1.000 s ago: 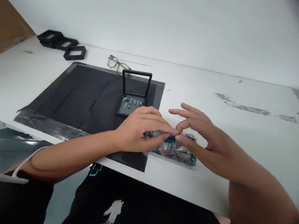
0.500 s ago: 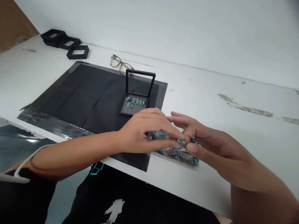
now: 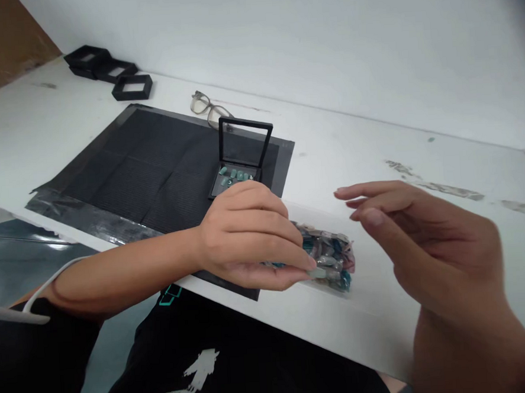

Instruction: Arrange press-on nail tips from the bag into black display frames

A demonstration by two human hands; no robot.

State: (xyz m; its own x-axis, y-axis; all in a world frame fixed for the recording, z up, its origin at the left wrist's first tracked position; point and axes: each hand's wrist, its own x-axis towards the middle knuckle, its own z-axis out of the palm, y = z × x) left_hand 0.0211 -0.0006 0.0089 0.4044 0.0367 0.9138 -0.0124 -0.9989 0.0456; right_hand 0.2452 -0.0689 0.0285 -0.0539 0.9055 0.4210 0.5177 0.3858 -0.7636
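Observation:
My left hand point(image 3: 251, 238) pinches a small pale green false nail point(image 3: 318, 272) between thumb and forefinger. Just beneath it, a clear plastic bag or tray point(image 3: 332, 248) of many loose blue, grey and pink pieces lies on the white table, partly covered by that hand. To the right, my right hand point(image 3: 425, 234) hovers with fingers apart and nothing visible in them. Behind my left hand an open black display case point(image 3: 244, 141) stands with its clear-windowed lid raised; several green false nails point(image 3: 240, 175) lie inside, and its front is hidden.
A black ribbed mat point(image 3: 140, 162) with shiny taped edges lies under the display case. Eyeglasses point(image 3: 210, 108) rest behind it. Several black frames point(image 3: 132, 87) are piled at the back left, near the white wall point(image 3: 306, 45).
My right hand has moved away to the right from my left hand and the pieces. The left hand has drawn slightly left, now showing the pale green nail at its fingertips.

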